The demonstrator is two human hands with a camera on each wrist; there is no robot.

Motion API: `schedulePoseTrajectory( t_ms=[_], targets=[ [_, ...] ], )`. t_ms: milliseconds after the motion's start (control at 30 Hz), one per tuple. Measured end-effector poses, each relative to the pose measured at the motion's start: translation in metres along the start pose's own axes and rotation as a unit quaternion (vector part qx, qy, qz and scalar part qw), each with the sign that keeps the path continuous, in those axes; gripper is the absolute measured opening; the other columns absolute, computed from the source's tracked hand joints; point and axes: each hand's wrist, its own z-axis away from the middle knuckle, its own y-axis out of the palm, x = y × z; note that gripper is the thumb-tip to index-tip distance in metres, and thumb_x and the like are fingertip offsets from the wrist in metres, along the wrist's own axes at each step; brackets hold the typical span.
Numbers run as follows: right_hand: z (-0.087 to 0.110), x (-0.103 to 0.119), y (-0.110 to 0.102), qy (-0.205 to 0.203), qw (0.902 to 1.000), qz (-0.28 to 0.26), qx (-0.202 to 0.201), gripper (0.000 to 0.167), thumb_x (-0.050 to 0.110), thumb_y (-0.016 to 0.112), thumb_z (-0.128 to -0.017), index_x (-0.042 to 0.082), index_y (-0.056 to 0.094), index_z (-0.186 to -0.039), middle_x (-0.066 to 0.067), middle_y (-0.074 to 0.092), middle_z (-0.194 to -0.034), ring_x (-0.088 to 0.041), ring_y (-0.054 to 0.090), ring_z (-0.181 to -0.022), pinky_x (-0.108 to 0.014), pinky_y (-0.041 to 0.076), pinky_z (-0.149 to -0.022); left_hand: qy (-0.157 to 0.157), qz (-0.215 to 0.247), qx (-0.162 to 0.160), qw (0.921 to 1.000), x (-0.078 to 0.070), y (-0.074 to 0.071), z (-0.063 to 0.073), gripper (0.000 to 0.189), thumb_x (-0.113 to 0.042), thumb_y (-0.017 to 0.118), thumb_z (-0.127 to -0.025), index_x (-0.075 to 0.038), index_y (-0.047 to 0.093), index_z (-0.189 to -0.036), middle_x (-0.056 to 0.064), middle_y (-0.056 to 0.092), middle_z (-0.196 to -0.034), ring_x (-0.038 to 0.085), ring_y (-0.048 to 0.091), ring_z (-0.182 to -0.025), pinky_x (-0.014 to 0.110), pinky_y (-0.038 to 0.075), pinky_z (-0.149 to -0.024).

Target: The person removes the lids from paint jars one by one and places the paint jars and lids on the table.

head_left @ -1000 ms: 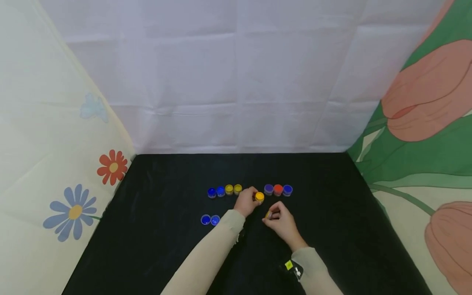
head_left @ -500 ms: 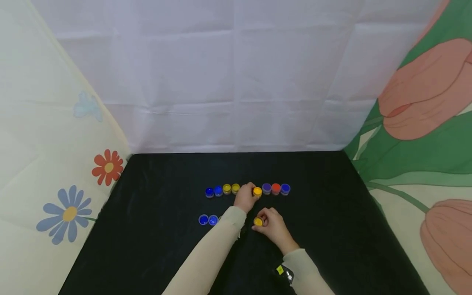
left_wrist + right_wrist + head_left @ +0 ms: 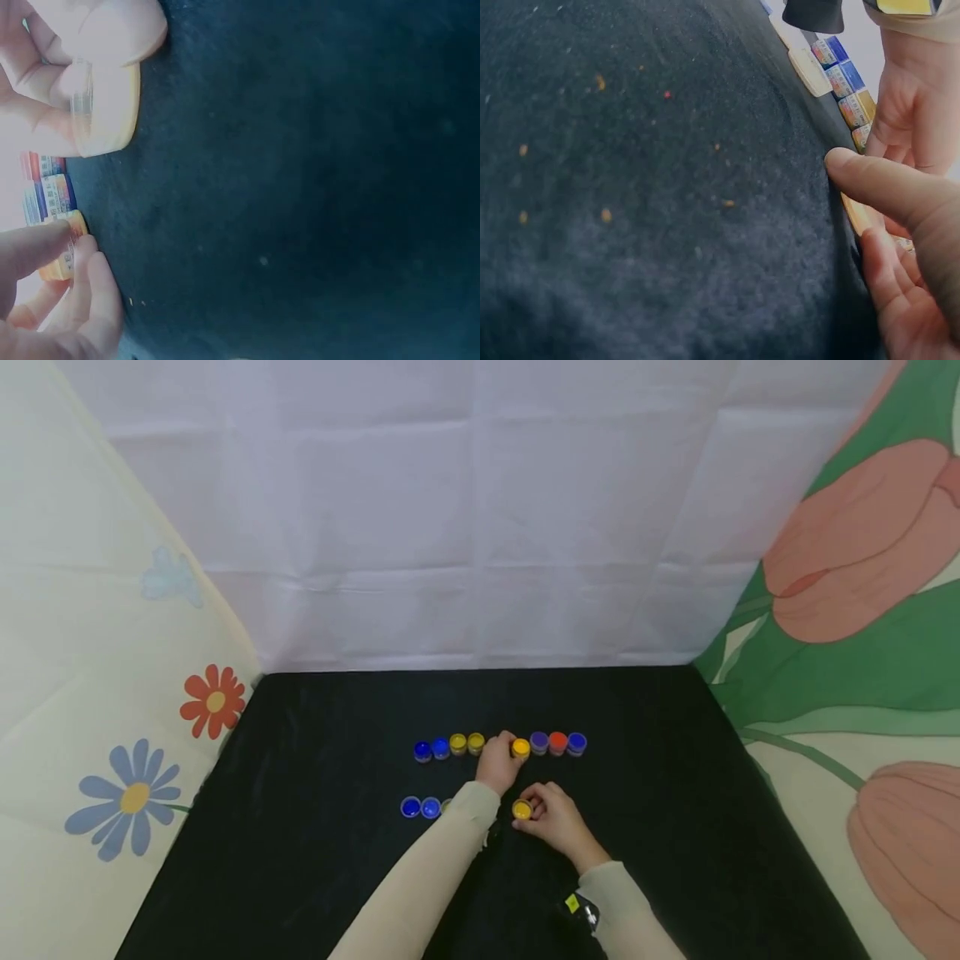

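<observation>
In the head view my left hand point(image 3: 498, 765) holds a small orange-yellow paint jar point(image 3: 521, 748) at the gap in the back row, beside a purple jar point(image 3: 539, 743). Thumb and fingers grip that jar point(image 3: 56, 264) from its sides in the left wrist view, where its printed label shows. Nearer to me, my right hand point(image 3: 561, 823) pinches a round yellow lid point(image 3: 522, 810) by its edge, low over the black cloth. The same lid point(image 3: 112, 112) looks clear-rimmed and tilted on its side in the left wrist view. In the right wrist view fingers partly cover it.
Two blue jars point(image 3: 431, 749) and two yellow jars point(image 3: 467, 743) stand left of my hand; red point(image 3: 557, 743) and blue point(image 3: 577, 743) jars stand right. Two blue lids point(image 3: 421, 807) lie in front, a yellowish one half hidden by my left sleeve. Black cloth point(image 3: 675, 827) covers the table.
My left hand has moved the orange-yellow jar back into line beside the purple jar. My right hand has come left and lower, turning the lid so its yellow face shows, then stays nearly still.
</observation>
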Motion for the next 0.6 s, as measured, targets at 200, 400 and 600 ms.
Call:
schedulePoseTrajectory(
  t_ms=[200,400,600],
  targets=[
    [0.0007,-0.0037,-0.0005,-0.009,0.9999,-0.009,0.0,0.033,0.007,0.088,-0.078,0.004,0.067,-0.103,-0.004,0.052,-0.09,-0.012,0.053,-0.072,-0.024,0.049,-0.065,-0.025,-0.023,-0.023,0.9992,-0.0025,0.0035,-0.0034,0.024,-0.011,0.07,-0.097,0.0,0.062,-0.117,0.016,0.063,-0.104,0.029,0.065,-0.097,0.043,0.054,-0.088],
    [0.0002,-0.0056,-0.0004,0.005,0.9999,-0.013,0.006,0.033,0.008,0.088,-0.078,0.006,0.066,-0.104,-0.003,0.051,-0.09,-0.013,0.053,-0.074,-0.023,0.049,-0.065,-0.023,-0.032,-0.044,0.9983,-0.003,0.0052,-0.0028,0.026,-0.011,0.071,-0.096,0.0,0.062,-0.117,0.017,0.063,-0.104,0.031,0.066,-0.096,0.043,0.055,-0.087],
    [-0.0008,-0.0085,0.0003,0.001,0.9999,-0.016,0.006,0.033,0.008,0.087,-0.079,0.006,0.067,-0.104,-0.003,0.051,-0.091,-0.014,0.053,-0.075,-0.023,0.049,-0.066,-0.023,-0.043,-0.053,0.9974,-0.0029,0.0073,-0.0022,0.027,-0.012,0.071,-0.096,0.001,0.061,-0.118,0.018,0.063,-0.105,0.032,0.067,-0.097,0.043,0.056,-0.087]
  ],
)
